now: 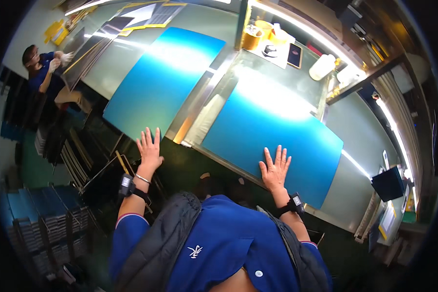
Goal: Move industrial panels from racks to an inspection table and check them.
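L hand [150, 152] spread, holding nil, at edge of L blue sheet [153, 87]; R hand [276, 171] same, on R blue sheet [301, 143]

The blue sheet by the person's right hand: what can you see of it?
The blue sheet is broad, thin and four-sided, smooth and glossy; metal or plastic, I cannot tell. It lies flat on the grey-green table, its near side along the table's front edge. White glare washes out much of its far side. The right hand, palm down with fingers spread, appears to rest on its near part.
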`<state>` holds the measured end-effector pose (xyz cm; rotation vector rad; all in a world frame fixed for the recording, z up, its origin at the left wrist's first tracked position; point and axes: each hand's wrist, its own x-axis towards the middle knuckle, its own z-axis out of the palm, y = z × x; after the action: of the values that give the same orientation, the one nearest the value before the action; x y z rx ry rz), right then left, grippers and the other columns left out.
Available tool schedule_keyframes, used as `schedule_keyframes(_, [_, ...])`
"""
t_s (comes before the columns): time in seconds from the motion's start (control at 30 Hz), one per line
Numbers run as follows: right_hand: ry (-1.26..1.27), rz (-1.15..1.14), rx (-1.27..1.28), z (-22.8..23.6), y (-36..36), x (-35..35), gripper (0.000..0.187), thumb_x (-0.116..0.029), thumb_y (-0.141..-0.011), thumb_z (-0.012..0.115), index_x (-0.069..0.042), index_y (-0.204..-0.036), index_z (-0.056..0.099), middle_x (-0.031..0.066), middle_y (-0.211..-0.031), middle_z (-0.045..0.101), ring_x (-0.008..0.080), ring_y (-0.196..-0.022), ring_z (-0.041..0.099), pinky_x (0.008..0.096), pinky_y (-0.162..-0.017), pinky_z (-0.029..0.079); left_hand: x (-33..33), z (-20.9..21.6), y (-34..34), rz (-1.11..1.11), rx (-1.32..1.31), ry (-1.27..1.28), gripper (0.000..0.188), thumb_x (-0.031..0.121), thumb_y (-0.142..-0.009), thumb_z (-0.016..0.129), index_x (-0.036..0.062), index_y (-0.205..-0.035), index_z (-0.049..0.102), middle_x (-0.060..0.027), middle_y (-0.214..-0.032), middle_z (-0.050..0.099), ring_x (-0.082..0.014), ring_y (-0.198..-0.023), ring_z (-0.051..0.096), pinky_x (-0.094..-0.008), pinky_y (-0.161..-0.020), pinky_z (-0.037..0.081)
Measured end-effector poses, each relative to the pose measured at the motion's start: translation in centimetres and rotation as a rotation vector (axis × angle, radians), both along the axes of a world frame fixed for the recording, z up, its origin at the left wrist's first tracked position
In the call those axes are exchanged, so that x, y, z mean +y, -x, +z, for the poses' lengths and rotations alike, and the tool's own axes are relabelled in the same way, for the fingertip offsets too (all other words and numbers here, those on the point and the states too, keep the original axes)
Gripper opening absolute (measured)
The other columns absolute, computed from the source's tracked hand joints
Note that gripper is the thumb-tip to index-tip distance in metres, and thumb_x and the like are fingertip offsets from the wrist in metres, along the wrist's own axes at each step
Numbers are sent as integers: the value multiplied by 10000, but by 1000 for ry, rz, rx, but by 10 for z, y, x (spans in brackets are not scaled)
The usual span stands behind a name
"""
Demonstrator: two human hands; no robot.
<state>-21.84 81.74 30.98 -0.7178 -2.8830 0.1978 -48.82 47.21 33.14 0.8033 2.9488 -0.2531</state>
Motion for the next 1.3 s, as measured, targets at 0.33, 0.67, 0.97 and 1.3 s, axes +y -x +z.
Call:
schedule_keyframes(0.33, [277, -101, 461, 19, 21, 20, 513, -146, -877, 588, -22, -1345, 420, 256, -1435, 272, 389, -1297, 341, 461, -1054, 307, -82, 119, 18, -320, 678, -718, 251, -88, -762, 551, 11, -966, 659, -126, -957, 682, -288, -906, 669, -361, -815, 544])
schedule_keyframes(0.67, [775, 129, 621, 83, 88, -22, 426, -100, -874, 609, -17, -1278, 500, 161, -1330, 429, 267, -1121, 550, 385, -971, 431, -258, 94, -13, 1177, 264, -1609, 147, 130, -828, 695, 46, -942, 656, 0, -744, 605, -80, -463, 468, -234, -372, 341])
schedule_keyframes(0.97, [606, 768, 68, 122, 150, -179, 409, -285, -874, 594, -6, -1173, 577, 217, -1194, 576, 357, -1107, 557, 415, -957, 430, -53, 5, -131, 915, -1293, -2207, 360, -37, -839, 536, 0, -1195, 491, -131, -1128, 586, -253, -1026, 594, -411, -897, 512])
schedule_keyframes(1.3, [-56, 755, -108, 64, 148, -203, 430, -339, -863, 559, 48, -1051, 581, 273, -1060, 570, 391, -968, 580, 444, -876, 423, -4, 18, -123, 681, -1848, -2490, 531, 525, -968, 312, 151, -1325, 435, -95, -1025, 623, -228, -881, 617, -401, -869, 485])
